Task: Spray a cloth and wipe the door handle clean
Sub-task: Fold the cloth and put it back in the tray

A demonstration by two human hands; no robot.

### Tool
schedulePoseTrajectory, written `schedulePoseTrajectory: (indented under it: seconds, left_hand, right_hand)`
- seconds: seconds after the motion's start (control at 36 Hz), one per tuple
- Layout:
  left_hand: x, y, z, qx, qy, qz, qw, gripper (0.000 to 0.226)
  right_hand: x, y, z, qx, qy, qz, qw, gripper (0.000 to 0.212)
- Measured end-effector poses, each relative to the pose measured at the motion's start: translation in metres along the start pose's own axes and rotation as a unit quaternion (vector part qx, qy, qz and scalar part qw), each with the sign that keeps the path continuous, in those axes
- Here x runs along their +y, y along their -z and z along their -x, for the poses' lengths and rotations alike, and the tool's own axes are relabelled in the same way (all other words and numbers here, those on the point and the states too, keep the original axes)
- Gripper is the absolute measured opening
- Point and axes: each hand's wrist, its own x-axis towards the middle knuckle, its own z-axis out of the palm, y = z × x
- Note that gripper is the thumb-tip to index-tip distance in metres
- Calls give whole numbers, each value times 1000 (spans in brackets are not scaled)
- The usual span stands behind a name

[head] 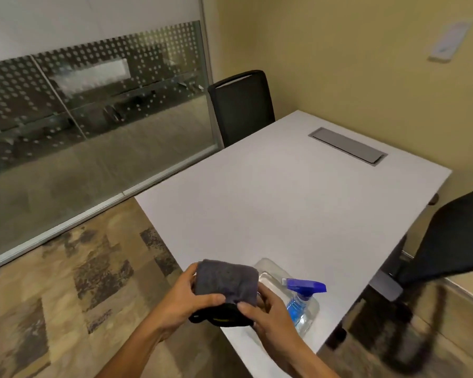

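Observation:
A folded dark grey cloth is held in front of me over the near corner of the white table. My left hand grips its left side with the thumb across the lower edge. My right hand holds its right lower corner. Just right of the cloth, a clear spray bottle with a blue trigger head lies on its side on the table, partly hidden behind my right hand. No door handle is in view.
A black chair stands at the table's far side, another black chair at the right. A grey cable hatch is set in the tabletop. A glass partition runs along the left; patterned carpet lies below.

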Motion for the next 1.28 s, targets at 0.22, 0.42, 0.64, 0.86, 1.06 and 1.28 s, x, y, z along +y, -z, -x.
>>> schedulePoseTrajectory:
  seconds: [0.22,0.42,0.64,0.86,1.06,1.28]
  left_hand:
    - [-14,31,-35,-121,36,-32,991,99]
    - [-6,34,-62,-145,-1,-111,983,72]
    - [-3,18,-94,-110,-44,-192,974,43]
    - [0,-30,-121,-124,-196,-351,907,38]
    - [-45,-71,-130,-204,-411,-551,698,40]
    - [-92,-76,-149,-250,-404,-641,603,56]
  right_hand:
    - [17,-8,-13,62,-41,-108,991,40]
    - [23,-13,-19,87,-47,-179,979,51]
    - [30,0,-4,12,-165,15,986,80]
    - [45,33,37,-28,-256,56,965,53]
    - [72,52,64,37,-256,21,966,89]
    - [90,64,75,78,-253,-2,964,83]
